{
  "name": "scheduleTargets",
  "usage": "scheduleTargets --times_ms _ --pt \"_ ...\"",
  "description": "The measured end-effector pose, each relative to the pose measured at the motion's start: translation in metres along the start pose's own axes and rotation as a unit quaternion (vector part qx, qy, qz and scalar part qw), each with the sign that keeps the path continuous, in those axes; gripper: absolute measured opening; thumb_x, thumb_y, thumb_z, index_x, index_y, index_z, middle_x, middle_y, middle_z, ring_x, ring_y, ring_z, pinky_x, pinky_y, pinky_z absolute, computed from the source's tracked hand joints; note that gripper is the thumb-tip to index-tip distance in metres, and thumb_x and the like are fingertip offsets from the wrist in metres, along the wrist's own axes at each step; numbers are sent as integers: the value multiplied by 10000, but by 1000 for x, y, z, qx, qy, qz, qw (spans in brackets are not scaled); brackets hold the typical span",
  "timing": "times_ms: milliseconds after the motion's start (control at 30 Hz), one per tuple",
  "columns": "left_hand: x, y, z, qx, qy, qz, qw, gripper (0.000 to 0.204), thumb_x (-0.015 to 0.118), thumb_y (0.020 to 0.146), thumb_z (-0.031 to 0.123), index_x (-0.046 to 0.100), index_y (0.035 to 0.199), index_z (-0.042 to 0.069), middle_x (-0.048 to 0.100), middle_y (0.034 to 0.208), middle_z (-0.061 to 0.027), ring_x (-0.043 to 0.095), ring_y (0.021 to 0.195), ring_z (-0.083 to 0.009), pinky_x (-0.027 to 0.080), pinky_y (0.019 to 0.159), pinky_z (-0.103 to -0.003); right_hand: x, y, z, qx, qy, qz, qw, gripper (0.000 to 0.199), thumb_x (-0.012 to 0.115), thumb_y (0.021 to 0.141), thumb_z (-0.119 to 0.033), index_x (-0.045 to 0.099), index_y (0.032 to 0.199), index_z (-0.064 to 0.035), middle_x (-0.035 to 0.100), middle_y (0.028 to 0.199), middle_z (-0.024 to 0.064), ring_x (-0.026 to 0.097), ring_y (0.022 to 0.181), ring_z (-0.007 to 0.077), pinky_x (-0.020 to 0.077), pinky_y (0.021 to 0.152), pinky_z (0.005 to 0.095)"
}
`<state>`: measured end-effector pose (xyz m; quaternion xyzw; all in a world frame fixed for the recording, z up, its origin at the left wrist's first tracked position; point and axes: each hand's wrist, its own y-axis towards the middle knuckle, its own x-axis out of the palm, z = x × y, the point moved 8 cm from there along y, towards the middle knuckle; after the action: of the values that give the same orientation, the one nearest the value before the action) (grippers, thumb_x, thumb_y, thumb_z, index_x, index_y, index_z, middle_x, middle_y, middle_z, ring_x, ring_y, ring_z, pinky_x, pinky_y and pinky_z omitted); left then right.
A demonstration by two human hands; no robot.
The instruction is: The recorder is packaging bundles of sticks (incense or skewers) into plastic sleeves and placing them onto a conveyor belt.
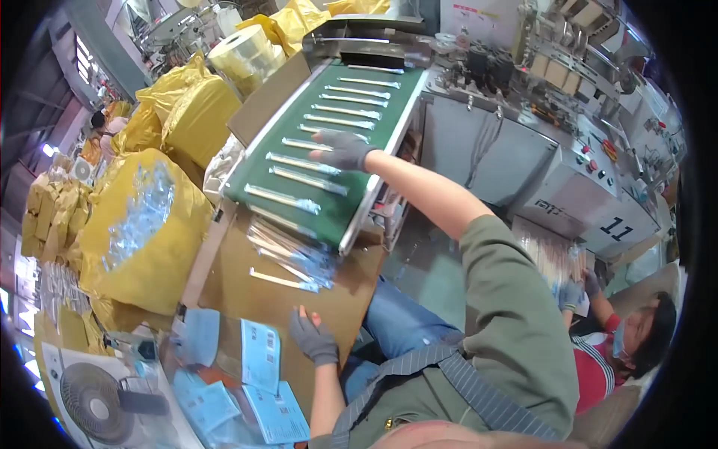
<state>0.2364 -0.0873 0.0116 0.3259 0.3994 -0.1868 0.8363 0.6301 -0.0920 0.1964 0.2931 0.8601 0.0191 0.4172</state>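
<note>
My right hand (pixel 344 151), in a grey glove with bare fingertips, reaches over the green conveyor belt (pixel 247 173). Its fingers are stretched out flat above the slim wrapped wooden sticks (pixel 305 162), which lie crosswise in a row and have clear wrappers with bluish ends. Whether the fingertips touch a stick, I cannot tell. My left hand (pixel 314 335), gloved the same way, rests by the brown table (pixel 224 280) with its fingers apart and nothing in them. Just beyond it lies a loose pile of wrapped sticks (pixel 288 251), below the belt's near end.
Flat blue printed packs (pixel 260 355) lie at the near left, beside a fan (pixel 93 400). Yellow sacks (pixel 149 277) crowd the left side. A grey machine cabinet (pixel 479 146) stands to the right. At the lower right, a co-worker (pixel 598 359) handles a batch of sticks (pixel 550 254).
</note>
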Motion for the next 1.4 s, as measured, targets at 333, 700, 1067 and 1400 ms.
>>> scheduleTargets --times_ms 333,700,1067,1400 --pt "-18 8 17 -52 -18 -33 998 498 392 949 347 482 1228 -56 472 1291 -254 429 1201 -423 326 1018 -499 -101 112 222 243 -379 156 879 805 564 791 -557 349 1424 -109 329 1459 183 292 1354 336 240 1107 400" --pt "-6 22 1 -223 -164 -7 961 505 341 983 320 414 1340 -28 452 1346 -193 424 1249 -303 313 1049 -411 24 71 85 -70 -85 -59 992 508 475 929 -416 527 1246 -23 491 1308 211 459 1225 338 345 1042 368" --pt "55 133 -49 -309 -480 142 809 670 391 963 493 338 1381 -29 464 1340 -169 474 1193 -266 382 995 -333 216 -34 -106 -127 -120 26 984 797 534 828 -509 361 1345 73 377 1363 318 360 1291 424 260 1087 464" --pt "39 106 -98 -300 -688 67 657 601 431 963 455 416 1281 -54 515 1247 -167 532 1089 -220 432 919 -310 265 -37 -93 128 -109 -113 979 801 466 818 -648 562 1144 77 560 1156 323 562 1099 408 439 935 434"
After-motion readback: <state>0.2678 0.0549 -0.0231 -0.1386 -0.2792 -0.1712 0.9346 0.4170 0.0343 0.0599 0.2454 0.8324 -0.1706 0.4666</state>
